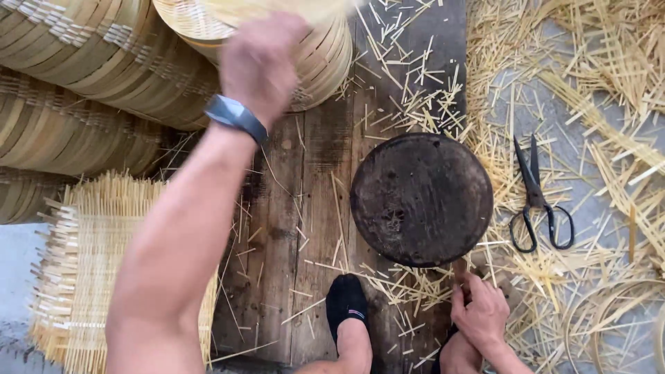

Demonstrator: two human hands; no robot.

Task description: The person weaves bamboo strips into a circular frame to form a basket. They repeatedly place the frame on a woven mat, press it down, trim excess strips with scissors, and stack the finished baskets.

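My left hand (260,62), with a grey band on the wrist, reaches up and rests on a stack of round bamboo steamer baskets (325,55) at the top; whether it grips the rim is hidden by blur. My right hand (479,312) is low at the right, fingers curled around something small among the bamboo strips beside the dark round wooden block (421,199). My foot in a black sock (346,301) rests on the wooden plank floor (305,208).
More stacked bamboo basket rings (90,76) lie at the upper left. A flat woven bamboo mat (86,263) is at the lower left. Black scissors (537,201) lie on scattered bamboo offcuts (596,83) at the right. Thin bamboo hoops (616,312) sit lower right.
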